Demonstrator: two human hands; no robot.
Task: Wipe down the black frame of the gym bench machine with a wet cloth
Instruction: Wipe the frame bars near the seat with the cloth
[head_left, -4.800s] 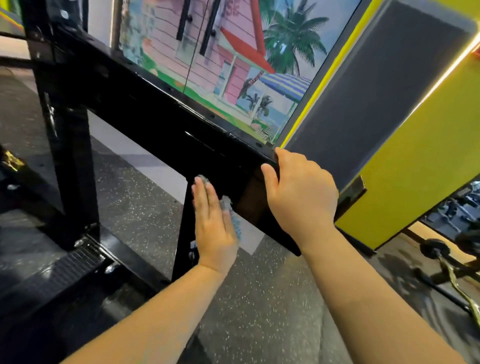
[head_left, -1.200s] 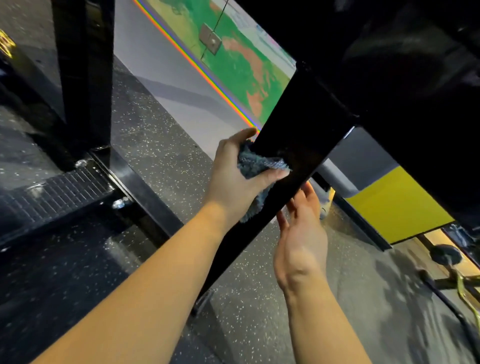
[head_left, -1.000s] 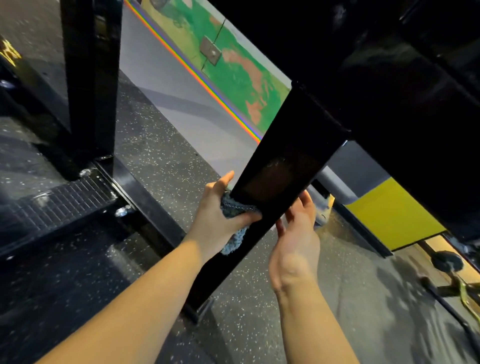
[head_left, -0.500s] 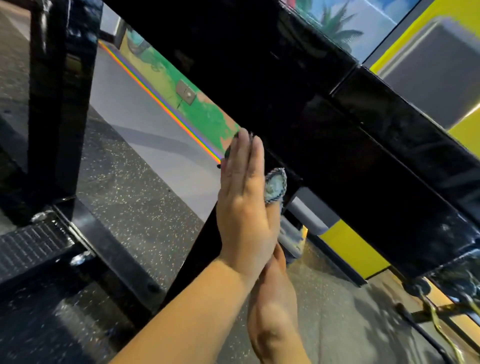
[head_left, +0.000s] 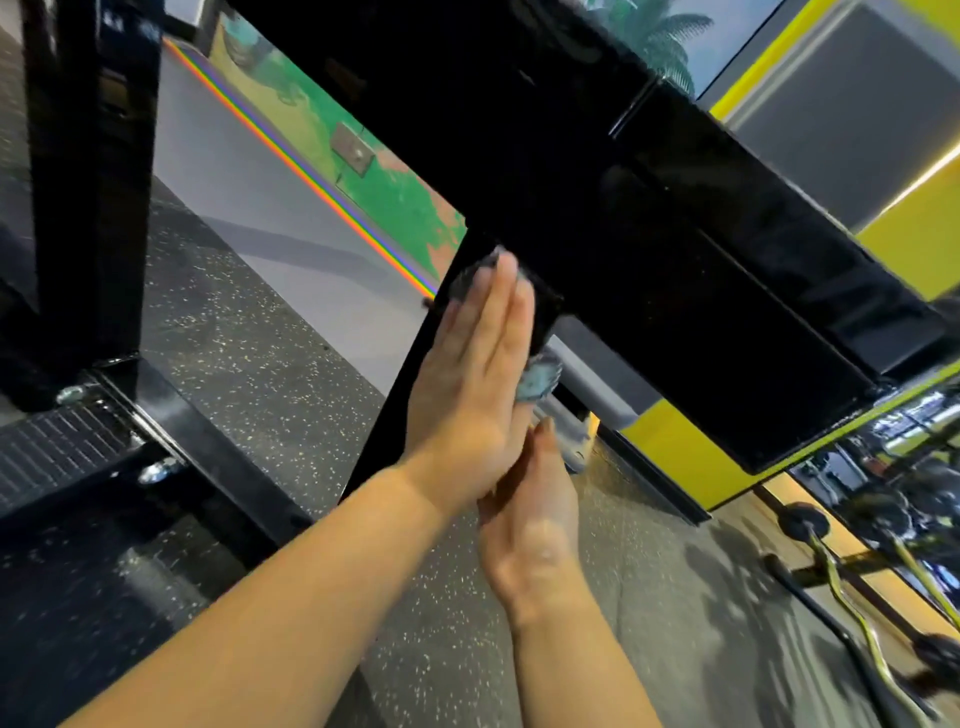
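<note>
The black frame (head_left: 649, 218) of the bench machine fills the top of the head view as a wide slanted beam. A black leg (head_left: 410, 374) drops from it down to the floor. My left hand (head_left: 467, 379) lies flat, fingers straight, against the top of this leg just under the beam. It presses a blue-grey cloth (head_left: 537, 379) onto the metal, and bits of the cloth peek out at the fingertips and beside the palm. My right hand (head_left: 530, 530) sits lower, partly behind the left wrist, against the leg. How its fingers lie is hidden.
A black upright post (head_left: 88, 182) and a ribbed black foot plate (head_left: 57, 452) stand at the left on the speckled rubber floor (head_left: 249, 338). A yellow wall (head_left: 670, 457) and a curl bar (head_left: 857, 623) lie at the right. A painted wall runs behind.
Since a second ago my left hand slid up the leg from mid-height to the joint under the beam and flattened over the cloth. My right hand dropped behind the left wrist.
</note>
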